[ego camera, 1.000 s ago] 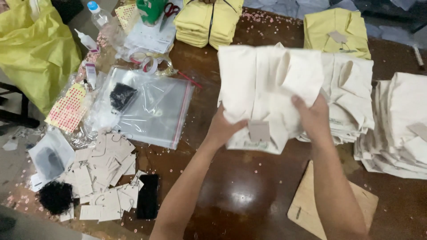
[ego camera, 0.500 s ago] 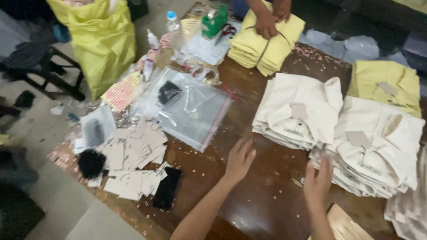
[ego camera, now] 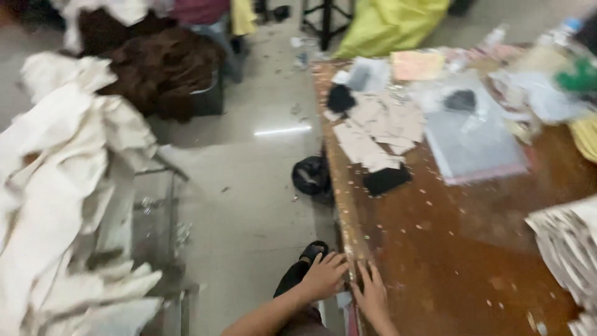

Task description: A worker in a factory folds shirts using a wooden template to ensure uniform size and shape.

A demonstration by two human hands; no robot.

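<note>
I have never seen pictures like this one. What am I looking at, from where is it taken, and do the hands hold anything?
There is no machine here. A person wears a camera on the head, and it looks down at that person's own two bare hands. The picture is blurred, so small details are unclear.

The left hand and the right hand are both open and hold nothing. The right hand lies on the edge of a brown table; the left hand is just beside that edge.

On the table lie pale paper tags, a clear plastic bag, a small black item and, at the right edge, a stack of cream cloth. To the left, over the floor, hangs a heap of cream fabric. Behind it is a brown pile, and a yellow bag lies at the top.
</note>
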